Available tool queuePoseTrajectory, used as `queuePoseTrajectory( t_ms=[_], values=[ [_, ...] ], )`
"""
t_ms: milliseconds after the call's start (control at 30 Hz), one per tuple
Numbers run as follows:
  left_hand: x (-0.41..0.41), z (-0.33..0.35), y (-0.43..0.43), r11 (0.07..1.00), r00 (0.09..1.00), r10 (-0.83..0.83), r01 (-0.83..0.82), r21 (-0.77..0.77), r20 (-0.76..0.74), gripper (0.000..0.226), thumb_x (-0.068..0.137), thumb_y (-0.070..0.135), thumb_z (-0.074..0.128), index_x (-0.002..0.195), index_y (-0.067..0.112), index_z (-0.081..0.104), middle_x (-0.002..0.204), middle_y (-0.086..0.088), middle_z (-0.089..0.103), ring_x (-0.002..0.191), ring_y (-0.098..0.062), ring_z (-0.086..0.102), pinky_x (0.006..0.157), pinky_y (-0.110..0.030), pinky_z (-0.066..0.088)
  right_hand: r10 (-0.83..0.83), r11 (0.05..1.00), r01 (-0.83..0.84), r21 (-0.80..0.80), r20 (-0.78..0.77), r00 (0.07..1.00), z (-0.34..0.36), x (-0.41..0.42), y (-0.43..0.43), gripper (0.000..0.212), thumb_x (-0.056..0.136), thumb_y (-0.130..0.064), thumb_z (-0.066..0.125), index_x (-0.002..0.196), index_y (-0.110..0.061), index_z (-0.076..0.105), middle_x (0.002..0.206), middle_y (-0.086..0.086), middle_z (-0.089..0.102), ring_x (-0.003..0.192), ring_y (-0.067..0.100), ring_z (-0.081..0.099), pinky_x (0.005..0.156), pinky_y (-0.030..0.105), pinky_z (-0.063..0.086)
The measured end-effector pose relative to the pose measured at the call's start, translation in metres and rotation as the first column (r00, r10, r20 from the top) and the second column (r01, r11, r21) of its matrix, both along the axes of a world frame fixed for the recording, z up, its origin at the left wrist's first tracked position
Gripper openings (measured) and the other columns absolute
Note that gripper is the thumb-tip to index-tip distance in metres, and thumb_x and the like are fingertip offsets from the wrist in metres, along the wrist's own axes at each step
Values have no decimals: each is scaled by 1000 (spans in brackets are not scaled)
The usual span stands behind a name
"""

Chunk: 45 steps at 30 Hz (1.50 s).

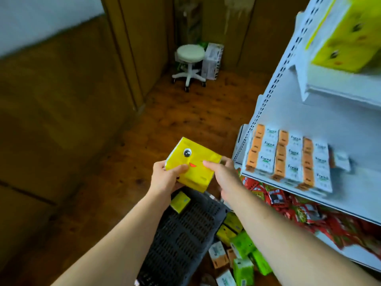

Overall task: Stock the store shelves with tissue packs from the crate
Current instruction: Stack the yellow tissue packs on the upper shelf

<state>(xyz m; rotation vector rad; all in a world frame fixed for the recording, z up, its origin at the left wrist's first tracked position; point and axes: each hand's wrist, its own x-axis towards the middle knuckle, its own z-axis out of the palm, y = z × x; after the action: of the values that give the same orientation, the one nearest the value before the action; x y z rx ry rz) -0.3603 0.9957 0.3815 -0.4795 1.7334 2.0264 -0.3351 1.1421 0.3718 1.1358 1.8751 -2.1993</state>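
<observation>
Two hands (left [165, 176], right [223, 174]) hold yellow pack [193, 162] above crate [185, 234], beside shelf [358, 182].

Facial tissue packs [288, 159] line the shelf [350, 196]; crate [185, 234] sits on floor [185, 120].

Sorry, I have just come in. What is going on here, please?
A person is stocking a store shelf with tissue packs. The left grip and the right grip hold one yellow tissue pack between them, thumbs on its face, above a dark crate on the wooden floor. The white shelf on the right carries rows of orange and white packs, with large yellow packs higher up. Loose packs lie on the floor beside the crate.
</observation>
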Motion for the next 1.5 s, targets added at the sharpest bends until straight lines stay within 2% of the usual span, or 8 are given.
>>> queuePoseTrajectory(
  t_ms=[100,267,367,467,733,900,1033,1500],
  values=[
    [10,50,20,998,992,-49,44,-42,-116,45,71,12,77,100,23,44,101,-12,61,86,-32,66,76,-53,56,-160,986,158,-48,-50,986,45,19,10,50,65,-18,79,102,-18,46,104,12,64,92,31,65,82,52,54],
    [26,122,63,953,893,-266,186,-241,-363,27,76,28,74,94,29,55,102,-7,66,92,-25,64,73,-37,51,-241,969,246,1,-182,953,101,39,69,84,28,-42,79,106,-17,58,105,10,69,92,31,67,85,51,54],
    [35,158,97,924,835,-332,195,-328,-438,25,88,32,61,109,18,63,98,-3,65,97,-23,61,88,-38,48,-293,948,314,58,-229,928,142,55,107,83,31,-44,76,106,-10,61,102,15,69,87,31,69,68,39,57],
    [41,187,139,908,784,-368,187,-375,-501,30,91,33,56,113,15,66,92,-1,63,90,-20,59,82,-35,49,-313,928,356,108,-289,905,180,74,141,67,41,-42,73,100,-12,62,101,14,69,88,32,68,70,41,55],
    [45,216,275,875,730,-468,306,-374,-498,18,91,31,56,76,24,63,83,-5,62,82,-21,57,78,-35,46,-308,905,396,152,-406,860,219,99,265,2,79,-16,63,79,-18,65,87,8,68,77,25,63,72,34,49],
    [40,212,368,833,731,-515,306,-460,-447,30,93,31,54,108,8,67,104,-14,68,100,-29,61,82,-34,45,-269,890,370,266,-351,897,215,81,359,76,41,-39,75,111,-16,58,112,9,66,102,29,62,89,40,50],
    [26,202,413,803,754,-517,264,-534,-405,40,90,33,57,122,9,60,117,-10,66,107,-29,60,90,-36,47,-130,902,220,372,-254,958,210,67,405,56,70,-9,76,120,-10,49,109,5,60,96,21,56,80,27,40],
    [11,192,469,818,833,-272,-64,-572,-482,45,91,27,57,130,6,52,131,-14,55,119,-29,52,98,-33,39,-63,787,143,600,-153,986,193,13,447,54,69,-32,80,111,-13,54,115,8,64,103,26,61,83,30,46]
  ],
)
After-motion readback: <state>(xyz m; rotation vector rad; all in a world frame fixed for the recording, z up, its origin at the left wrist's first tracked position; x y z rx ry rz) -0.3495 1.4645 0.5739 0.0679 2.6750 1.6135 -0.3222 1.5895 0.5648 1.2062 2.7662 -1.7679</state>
